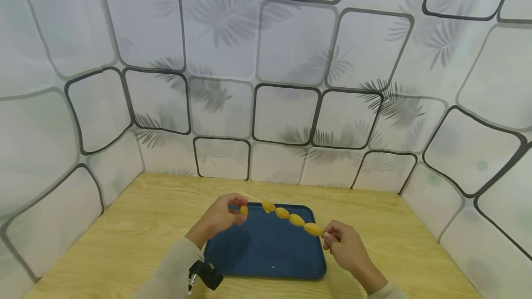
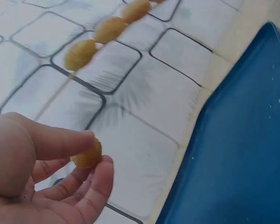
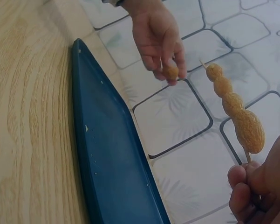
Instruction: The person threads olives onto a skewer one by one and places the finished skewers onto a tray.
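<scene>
Between thumb and fingertips, my left hand pinches one loose golden-brown ball, wrinkled like a fried puff. My right hand grips the lower end of a thin wooden skewer. Several similar golden balls are threaded on it in a row, the largest nearest that hand. In the head view the skewer slants up to the left above the tray, its bare tip close to the left hand. The loose ball is apart from the skewer.
A dark blue tray with a few crumbs lies on the wood-grain table beneath both hands. Patterned white curtain-like walls stand behind and at both sides. A black device is strapped to the left wrist.
</scene>
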{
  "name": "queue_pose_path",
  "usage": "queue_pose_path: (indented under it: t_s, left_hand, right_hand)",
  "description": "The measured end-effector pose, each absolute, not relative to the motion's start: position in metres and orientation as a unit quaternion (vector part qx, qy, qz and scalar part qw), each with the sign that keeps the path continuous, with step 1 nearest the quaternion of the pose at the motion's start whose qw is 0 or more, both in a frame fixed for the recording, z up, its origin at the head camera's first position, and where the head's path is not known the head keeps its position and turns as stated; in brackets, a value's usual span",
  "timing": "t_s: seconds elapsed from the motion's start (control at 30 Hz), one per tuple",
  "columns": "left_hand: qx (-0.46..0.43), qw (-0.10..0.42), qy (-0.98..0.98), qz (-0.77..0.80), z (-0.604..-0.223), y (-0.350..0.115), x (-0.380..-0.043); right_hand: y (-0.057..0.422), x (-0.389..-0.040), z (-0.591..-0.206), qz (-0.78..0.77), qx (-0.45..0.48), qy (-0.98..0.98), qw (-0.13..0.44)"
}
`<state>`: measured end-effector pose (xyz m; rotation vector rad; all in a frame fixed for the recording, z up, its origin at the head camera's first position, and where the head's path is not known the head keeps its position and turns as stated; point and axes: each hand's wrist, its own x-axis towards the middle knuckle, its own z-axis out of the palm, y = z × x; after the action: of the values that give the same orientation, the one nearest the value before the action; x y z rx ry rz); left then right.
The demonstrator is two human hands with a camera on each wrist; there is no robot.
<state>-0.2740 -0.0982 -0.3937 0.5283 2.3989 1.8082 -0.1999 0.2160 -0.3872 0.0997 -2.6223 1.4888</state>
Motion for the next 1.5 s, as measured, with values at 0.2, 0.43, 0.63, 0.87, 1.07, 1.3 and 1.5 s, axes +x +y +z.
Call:
queue_pose_path:
  t_s: [0.2, 0.43, 0.63, 0.87, 1.07, 1.3, 1.5]
  left_hand:
    - [0.2, 0.041, 0.739, 0.641, -0.389, -0.111, -0.263]
    - [0.198, 0.045, 0.684, 0.7, -0.385, -0.118, -0.253]
    - [0.208, 0.052, 0.655, 0.724, -0.379, -0.121, -0.246]
    - [0.197, 0.047, 0.638, 0.743, -0.375, -0.122, -0.245]
    - [0.196, 0.043, 0.622, 0.757, -0.375, -0.122, -0.246]
    - [0.184, 0.036, 0.615, 0.766, -0.376, -0.121, -0.245]
    - [0.161, 0.036, 0.62, 0.767, -0.375, -0.122, -0.244]
  right_hand:
    - [0.218, -0.196, -0.39, 0.493, 0.029, -0.868, 0.052]
    - [0.221, -0.188, -0.392, 0.501, 0.054, -0.863, 0.041]
    - [0.225, -0.185, -0.392, 0.507, 0.059, -0.859, 0.034]
    - [0.228, -0.182, -0.387, 0.512, 0.068, -0.856, 0.035]
    - [0.229, -0.184, -0.383, 0.509, 0.077, -0.857, 0.039]
    - [0.233, -0.184, -0.386, 0.51, 0.09, -0.855, 0.032]
    - [0.233, -0.183, -0.384, 0.502, 0.101, -0.858, 0.038]
